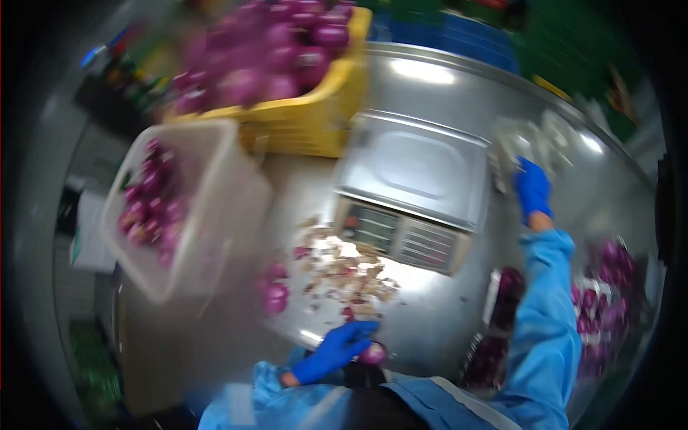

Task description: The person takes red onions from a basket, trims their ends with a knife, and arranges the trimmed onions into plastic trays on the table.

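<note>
Taken from the middle of the scale [416,168], which sits on the metal bench [430,326], a yellow crate [308,125] heaped with red onions stands at ten o'clock. A white bin [222,215] with more onions inside is at nine o'clock, and a blue crate [466,43] lies past the far edge at twelve. A spread of dry peels [344,276] covers the bench at seven o'clock, between the left hand [333,351] and the scale, with loose onions [276,297] beside it on its nine o'clock side. Packed onions [491,358] lie at five o'clock, and a second group of packs [596,308] at four; the right sleeve [541,315] passes between the two groups.

The right hand [533,188] is at three o'clock from the scale, just beside its plate. Clear plastic [512,136] lies at eleven o'clock from this hand, right at the fingertips; the blur makes it impossible to say whether they grip it. The left hand, near the body, has its fingers stretched out rather than curled into a fist. A single onion [373,353] lies at three o'clock from it, just below the fingertips; whether they touch is unclear.
</note>
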Motion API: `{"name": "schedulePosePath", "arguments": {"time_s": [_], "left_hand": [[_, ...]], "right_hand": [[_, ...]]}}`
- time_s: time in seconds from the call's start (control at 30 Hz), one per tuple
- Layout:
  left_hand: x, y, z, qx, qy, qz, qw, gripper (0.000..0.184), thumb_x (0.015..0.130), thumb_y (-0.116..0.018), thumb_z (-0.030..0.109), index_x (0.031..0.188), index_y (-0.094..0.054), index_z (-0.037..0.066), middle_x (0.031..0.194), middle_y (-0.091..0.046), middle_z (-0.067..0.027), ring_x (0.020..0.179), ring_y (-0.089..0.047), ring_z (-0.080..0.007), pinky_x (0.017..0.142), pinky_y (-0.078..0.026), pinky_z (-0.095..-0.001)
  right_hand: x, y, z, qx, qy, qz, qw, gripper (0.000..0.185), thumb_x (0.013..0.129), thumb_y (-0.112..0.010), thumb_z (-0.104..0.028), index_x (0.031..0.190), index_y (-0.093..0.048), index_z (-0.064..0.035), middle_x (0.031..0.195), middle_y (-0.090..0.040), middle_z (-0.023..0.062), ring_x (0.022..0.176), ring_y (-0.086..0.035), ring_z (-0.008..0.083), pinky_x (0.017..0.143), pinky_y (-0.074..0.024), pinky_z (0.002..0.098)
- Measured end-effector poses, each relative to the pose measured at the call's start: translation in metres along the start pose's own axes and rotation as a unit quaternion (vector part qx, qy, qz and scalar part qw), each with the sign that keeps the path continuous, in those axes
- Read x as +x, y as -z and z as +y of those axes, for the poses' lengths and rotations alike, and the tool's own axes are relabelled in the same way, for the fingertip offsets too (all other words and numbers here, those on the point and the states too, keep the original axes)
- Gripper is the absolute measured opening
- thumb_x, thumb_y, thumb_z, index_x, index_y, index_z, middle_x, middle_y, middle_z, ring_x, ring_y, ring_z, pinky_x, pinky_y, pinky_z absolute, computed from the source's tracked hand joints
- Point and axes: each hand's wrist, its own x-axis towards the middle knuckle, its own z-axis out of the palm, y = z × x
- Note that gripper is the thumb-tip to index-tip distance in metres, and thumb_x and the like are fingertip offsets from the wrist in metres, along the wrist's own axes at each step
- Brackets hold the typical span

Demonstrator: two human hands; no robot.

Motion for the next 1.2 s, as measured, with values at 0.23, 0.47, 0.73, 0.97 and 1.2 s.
{"name": "schedulePosePath", "arguments": {"time_s": [0.23, 0.47, 0.73, 0.97, 1.2], "left_hand": [[-0.026, 0.023, -0.023, -0.073, -0.022, 0.076, 0.994, 0.039, 0.093, -0.064, 0.015, 0.130, -0.055, 0.007, 0.117, -0.066, -0.0096, 0.109, -0.064, -0.0192, 0.094, -0.051, -0.0326], [-0.070, 0.081, 0.002, -0.022, -0.040, 0.141, 0.989, 0.039, 0.093, -0.064, 0.014, 0.131, -0.056, 0.011, 0.116, -0.066, -0.0079, 0.104, -0.065, -0.0187, 0.092, -0.051, -0.0325], [-0.150, 0.224, 0.122, 0.138, -0.119, 0.220, 0.958, 0.030, 0.090, -0.066, 0.015, 0.120, -0.066, 0.010, 0.116, -0.066, -0.0067, 0.098, -0.064, -0.0159, 0.090, -0.052, -0.0333], [-0.119, 0.412, 0.093, 0.121, -0.106, 0.456, 0.875, 0.027, 0.089, -0.060, 0.003, 0.116, -0.063, -0.003, 0.114, -0.067, -0.0107, 0.102, -0.064, -0.0202, 0.091, -0.052, -0.0337], [-0.058, 0.525, 0.000, 0.484, 0.064, 0.080, 0.869, 0.075, 0.060, -0.085, 0.022, 0.128, -0.057, 0.007, 0.114, -0.062, -0.0177, 0.105, -0.061, -0.0323, 0.092, -0.049, -0.0401]], "right_hand": [[0.023, -0.040, 0.051, 0.028, -0.064, -0.067, 0.995, 0.048, 0.081, -0.058, -0.014, 0.128, -0.060, -0.0055, 0.112, -0.067, 0.0196, 0.099, -0.067, 0.0306, 0.087, -0.0517, 0.0366], [0.033, -0.040, 0.070, 0.064, -0.027, -0.049, 0.996, 0.045, 0.074, -0.068, -0.011, 0.118, -0.066, -0.0022, 0.101, -0.070, 0.0165, 0.087, -0.068, 0.0258, 0.081, -0.0515, 0.0350], [0.024, -0.003, 0.096, 0.176, -0.064, 0.020, 0.982, 0.031, 0.092, -0.061, -0.017, 0.120, -0.067, -0.0073, 0.106, -0.071, 0.0089, 0.095, -0.066, 0.0161, 0.087, -0.0483, 0.0305], [-0.129, 0.055, 0.034, 0.118, -0.170, 0.130, 0.970, 0.030, 0.096, -0.059, -0.023, 0.121, -0.067, -0.0083, 0.113, -0.071, 0.0055, 0.101, -0.066, 0.0145, 0.088, -0.0486, 0.0289], [-0.201, 0.041, 0.060, -0.131, -0.350, 0.002, 0.928, 0.031, 0.092, -0.059, -0.030, 0.115, -0.070, -0.0105, 0.109, -0.072, 0.0060, 0.093, -0.068, 0.0201, 0.081, -0.0514, 0.0339]]}}
